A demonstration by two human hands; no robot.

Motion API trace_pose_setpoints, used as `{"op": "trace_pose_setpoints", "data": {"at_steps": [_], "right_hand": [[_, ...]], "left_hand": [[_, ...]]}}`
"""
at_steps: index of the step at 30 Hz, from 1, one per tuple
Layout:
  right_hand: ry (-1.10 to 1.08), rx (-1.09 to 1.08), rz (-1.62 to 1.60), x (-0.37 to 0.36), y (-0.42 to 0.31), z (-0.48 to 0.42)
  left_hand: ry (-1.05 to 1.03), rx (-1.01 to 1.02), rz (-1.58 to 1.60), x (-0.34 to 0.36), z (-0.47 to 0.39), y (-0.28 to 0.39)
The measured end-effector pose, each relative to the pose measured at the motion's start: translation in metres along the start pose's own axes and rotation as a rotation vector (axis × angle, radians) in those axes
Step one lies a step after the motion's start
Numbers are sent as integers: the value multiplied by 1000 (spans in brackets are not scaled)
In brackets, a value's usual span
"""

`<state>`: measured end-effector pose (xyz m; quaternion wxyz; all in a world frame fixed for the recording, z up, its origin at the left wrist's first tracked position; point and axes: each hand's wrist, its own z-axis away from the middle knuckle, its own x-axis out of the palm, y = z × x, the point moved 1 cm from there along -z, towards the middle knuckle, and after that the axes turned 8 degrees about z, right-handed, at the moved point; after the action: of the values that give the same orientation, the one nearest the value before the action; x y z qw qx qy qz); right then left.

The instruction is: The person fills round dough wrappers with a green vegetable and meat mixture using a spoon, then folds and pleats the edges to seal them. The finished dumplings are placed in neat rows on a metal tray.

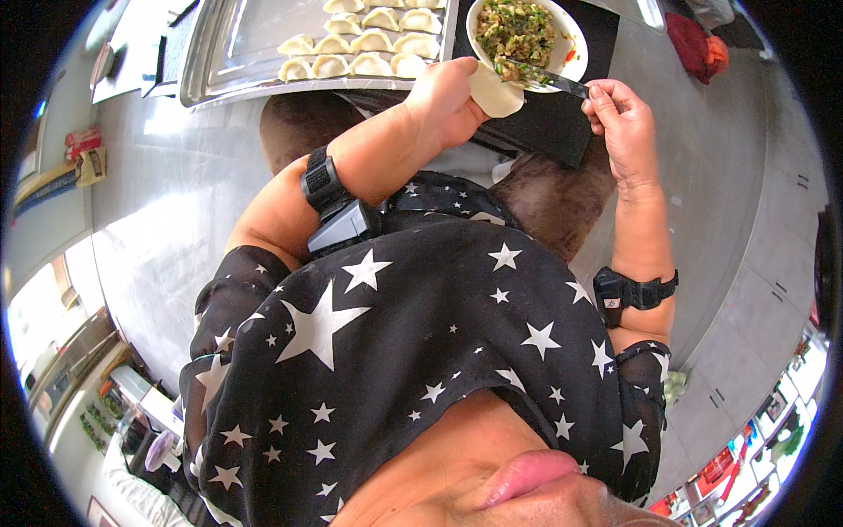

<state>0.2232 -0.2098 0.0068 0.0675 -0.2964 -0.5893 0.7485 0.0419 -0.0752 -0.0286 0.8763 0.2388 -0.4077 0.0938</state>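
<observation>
My left hand [451,102] holds a round, flat dough wrapper [495,92] by its left side, close to the near rim of a white bowl [574,56]. Chopped green and brown filling [517,29] lies in the bowl. Between the thumb and fingers of my right hand [616,122] is the end of a flat, narrow utensil [556,80], perhaps a knife or spatula. Its other end carries some filling and reaches over the wrapper's upper edge. Rows of folded dumplings [372,41] lie on the right part of a metal tray [230,92], left of the bowl.
The bowl stands on a black surface [560,132] beside the tray. My knees in brown trousers [553,204] are just below. A dark red and orange cloth item [698,49] lies at the upper right. Grey cabinets [744,316] line the right side.
</observation>
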Motion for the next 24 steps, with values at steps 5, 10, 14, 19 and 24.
{"op": "trace_pose_setpoints", "data": {"at_steps": [5,10,14,19,24], "right_hand": [[87,-216,156,12,-12,20],[75,-686,627,26,-41,48],[61,-892,815,36,-37,57],[99,-823,713,33,-33,60],[185,-317,175,22,-23,62]], "left_hand": [[-31,-40,8,-2,-5,1],[-62,-51,86,-10,-11,-3],[-69,-73,129,-15,-13,-6],[-19,-134,93,-27,-14,-11],[-87,-209,35,-38,-15,-4]]}}
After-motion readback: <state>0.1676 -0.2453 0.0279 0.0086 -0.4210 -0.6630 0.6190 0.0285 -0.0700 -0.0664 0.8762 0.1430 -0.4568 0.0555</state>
